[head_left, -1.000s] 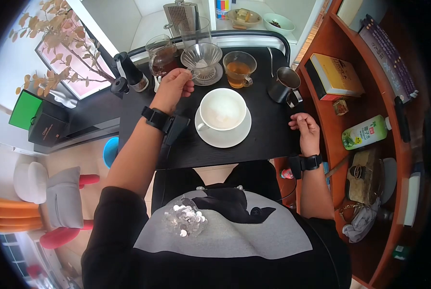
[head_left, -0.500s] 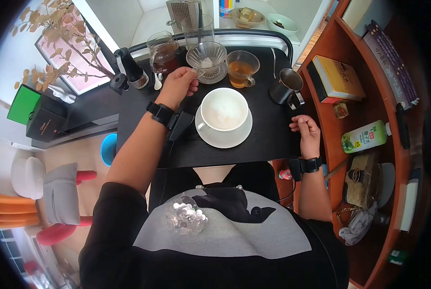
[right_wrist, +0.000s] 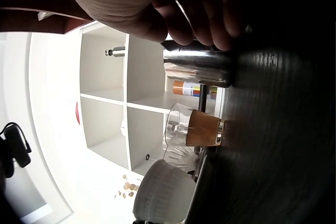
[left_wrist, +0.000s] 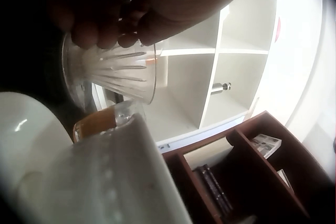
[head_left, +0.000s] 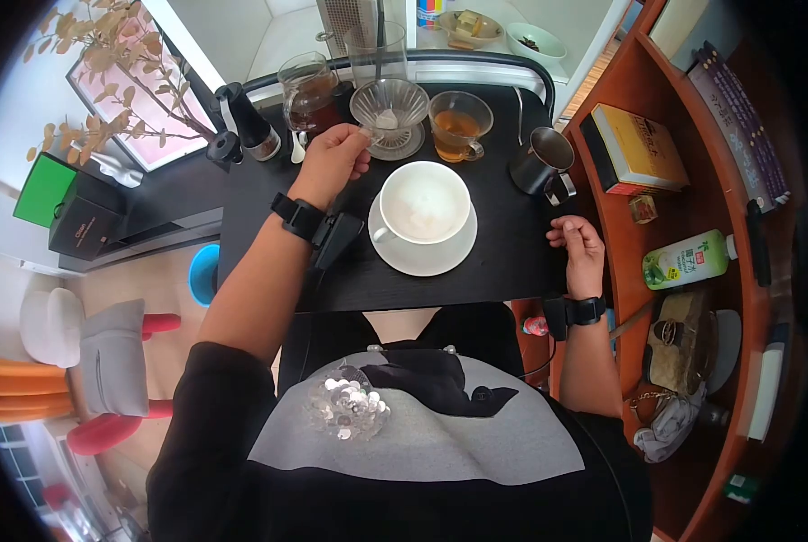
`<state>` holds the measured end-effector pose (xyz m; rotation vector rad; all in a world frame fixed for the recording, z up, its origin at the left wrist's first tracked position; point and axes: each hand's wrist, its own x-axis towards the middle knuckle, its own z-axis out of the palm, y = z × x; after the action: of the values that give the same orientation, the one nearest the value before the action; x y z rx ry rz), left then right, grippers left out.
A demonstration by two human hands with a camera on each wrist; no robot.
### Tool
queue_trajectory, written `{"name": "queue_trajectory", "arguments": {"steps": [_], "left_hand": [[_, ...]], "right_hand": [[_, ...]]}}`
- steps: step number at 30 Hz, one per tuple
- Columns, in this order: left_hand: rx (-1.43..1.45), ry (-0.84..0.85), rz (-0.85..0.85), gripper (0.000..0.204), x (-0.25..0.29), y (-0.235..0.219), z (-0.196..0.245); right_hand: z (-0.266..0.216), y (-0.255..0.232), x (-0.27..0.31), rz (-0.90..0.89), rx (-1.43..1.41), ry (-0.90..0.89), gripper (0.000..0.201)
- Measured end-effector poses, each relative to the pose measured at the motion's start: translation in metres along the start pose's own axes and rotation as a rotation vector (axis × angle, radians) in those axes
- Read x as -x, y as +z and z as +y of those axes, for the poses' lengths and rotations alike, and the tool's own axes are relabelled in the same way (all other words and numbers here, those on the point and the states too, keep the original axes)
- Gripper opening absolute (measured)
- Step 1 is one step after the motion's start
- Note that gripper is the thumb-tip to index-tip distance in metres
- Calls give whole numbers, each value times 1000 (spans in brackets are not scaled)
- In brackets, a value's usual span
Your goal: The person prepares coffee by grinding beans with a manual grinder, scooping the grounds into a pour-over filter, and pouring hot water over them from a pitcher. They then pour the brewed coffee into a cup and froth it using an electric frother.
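In the head view my left hand (head_left: 330, 161) pinches the handle of a clear ribbed glass coffee dripper (head_left: 390, 101), which stands upright on the black table. The left wrist view shows curled fingertips right at the dripper's (left_wrist: 118, 71) rim. In front of it is a wide white cup (head_left: 425, 203) of pale frothy drink, on a white saucer (head_left: 422, 264). My right hand (head_left: 580, 253) rests at the table's right edge, fingers loosely curled, holding nothing. Nearest to it stands a steel milk pitcher (head_left: 542, 161). A glass cup of amber drink (head_left: 458, 126) sits right of the dripper.
Behind the left hand stand a glass server with dark liquid (head_left: 312, 95) and a black grinder (head_left: 248, 126). A small white spoon (head_left: 297, 149) lies beside the server. A black rail (head_left: 476, 61) runs along the table's back edge; a wooden shelf (head_left: 603, 135) borders the right side.
The head view has shifted slightly, so the table things appear a little farther right. The left hand keeps its pinch on the dripper's handle; the right hand stays at the table edge.
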<state>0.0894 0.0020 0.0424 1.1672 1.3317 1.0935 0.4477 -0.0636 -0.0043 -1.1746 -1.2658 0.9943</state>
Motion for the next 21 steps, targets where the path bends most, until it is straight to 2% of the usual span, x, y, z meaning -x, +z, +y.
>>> {"name": "queue_trajectory", "arguments": {"steps": [21], "left_hand": [[-1,-6,18,28,11,-2,-15]], "right_hand": [[4,-1,-1,10,11,-2,18]]}}
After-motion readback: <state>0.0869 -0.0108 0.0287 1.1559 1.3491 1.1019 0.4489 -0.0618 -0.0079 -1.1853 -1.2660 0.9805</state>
